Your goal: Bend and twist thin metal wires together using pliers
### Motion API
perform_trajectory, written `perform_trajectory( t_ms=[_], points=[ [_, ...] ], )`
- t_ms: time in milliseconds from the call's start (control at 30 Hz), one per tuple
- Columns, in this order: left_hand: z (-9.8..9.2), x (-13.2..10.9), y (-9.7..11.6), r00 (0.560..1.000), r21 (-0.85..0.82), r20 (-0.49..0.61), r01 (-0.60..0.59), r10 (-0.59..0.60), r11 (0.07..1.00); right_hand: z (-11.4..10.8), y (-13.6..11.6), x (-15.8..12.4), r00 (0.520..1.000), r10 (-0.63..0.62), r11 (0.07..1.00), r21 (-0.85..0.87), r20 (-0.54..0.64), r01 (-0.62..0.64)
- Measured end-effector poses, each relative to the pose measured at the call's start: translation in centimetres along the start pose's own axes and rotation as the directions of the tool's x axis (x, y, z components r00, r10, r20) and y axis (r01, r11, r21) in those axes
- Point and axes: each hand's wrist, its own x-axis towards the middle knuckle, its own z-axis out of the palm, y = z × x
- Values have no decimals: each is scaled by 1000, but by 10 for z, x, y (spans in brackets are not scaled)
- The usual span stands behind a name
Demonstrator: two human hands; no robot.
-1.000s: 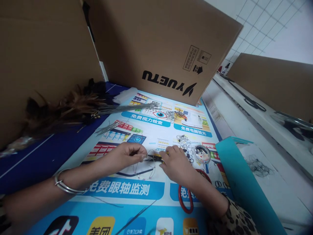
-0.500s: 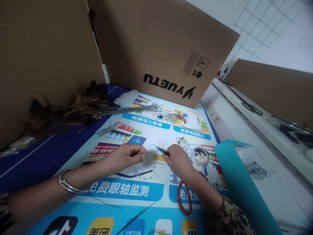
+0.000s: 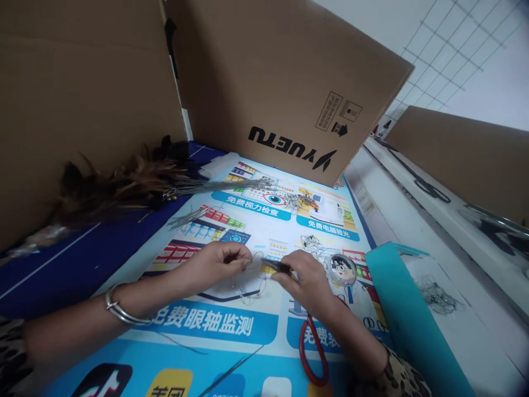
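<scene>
Fingers of the left hand [image 3: 221, 260] are pinched tight in the head view, thumb against forefinger, and seem to have a thin wire loop [image 3: 249, 301] by its upper end. Fingers of the right hand [image 3: 308, 275] are curled round the pliers [image 3: 279, 267], whose dark, tapered nose points at the left fingertips; whether the jaws stand apart or meet is too small to tell.

This loop should be very light and springy, stiff enough to keep a curve yet easily kinked by a hard squeeze. Small specks along it look like beads, probably smooth and liable to slide or turn. Bare wire close to the upper end seems the best place to hold; the pliers would likely mark it, so a gentle grip suits.

Most of the loop hangs below and to the right of the left fingertips, over the printed sheet [image 3: 144, 358]; whether it rests on the sheet I cannot say. Its upper right side runs just beside the pliers' tip, contact unclear. Red-handled scissors [image 3: 301, 353] lie near the right forearm, apart from the loop.
</scene>
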Motion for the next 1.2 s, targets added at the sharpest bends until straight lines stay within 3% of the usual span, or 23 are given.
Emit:
perform_trajectory(
  t_ms=[100,200,400,600,833,1200],
  points=[
    [0,-1,2,999,93,-30,-32,35,995,-8,-8,0,990,-107,941,-313,89,130],
    [0,-3,5,996,161,-51,-60,68,985,-10,-11,1,986,-108,902,-405,127,151],
    [2,-5,5,989,225,-46,-128,142,966,-6,-10,0,985,-103,886,-438,138,154],
    [1,-6,9,985,224,-47,-149,163,963,-4,9,0,995,-98,931,-355,-24,84],
    [1,-6,11,984,185,36,-181,177,966,-5,0,1,984,-113,919,-362,141,157],
    [2,-5,6,990,54,133,-62,54,997,-8,-9,1,976,-119,912,-369,180,179]
  ],
)
